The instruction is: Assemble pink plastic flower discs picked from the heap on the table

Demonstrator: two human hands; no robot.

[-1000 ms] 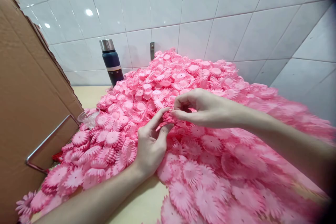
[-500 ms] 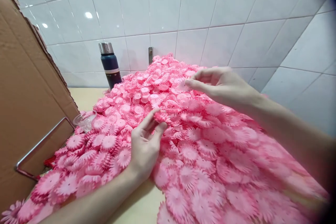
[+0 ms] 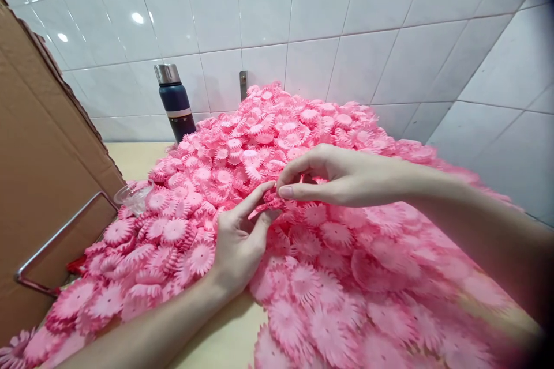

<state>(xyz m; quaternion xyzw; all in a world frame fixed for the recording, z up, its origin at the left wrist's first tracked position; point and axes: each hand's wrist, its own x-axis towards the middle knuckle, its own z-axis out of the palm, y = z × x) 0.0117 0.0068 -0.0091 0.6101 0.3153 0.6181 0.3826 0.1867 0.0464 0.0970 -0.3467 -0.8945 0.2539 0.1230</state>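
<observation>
A large heap of pink fringed flower discs (image 3: 337,236), many with a small centre hole, spreads over the table. My left hand (image 3: 242,236) is closed in a pinch on a darker pink fringed flower piece (image 3: 269,202), held just above the heap. My right hand (image 3: 333,179) comes in from the right, its thumb and fingertips pinched together at the edge of that piece. What lies between the right fingertips is too small and covered to make out.
A dark blue bottle (image 3: 175,104) with a steel cap stands behind the heap by the tiled wall (image 3: 315,6). On the left are a cardboard sheet (image 3: 47,155), a bent metal rod (image 3: 60,236) and a clear plastic container (image 3: 133,197). Pale tabletop (image 3: 225,337) shows in front.
My right hand has come down and left from over the heap to the flower piece in my left hand. My left hand keeps its pinch. The view has shifted slightly.
</observation>
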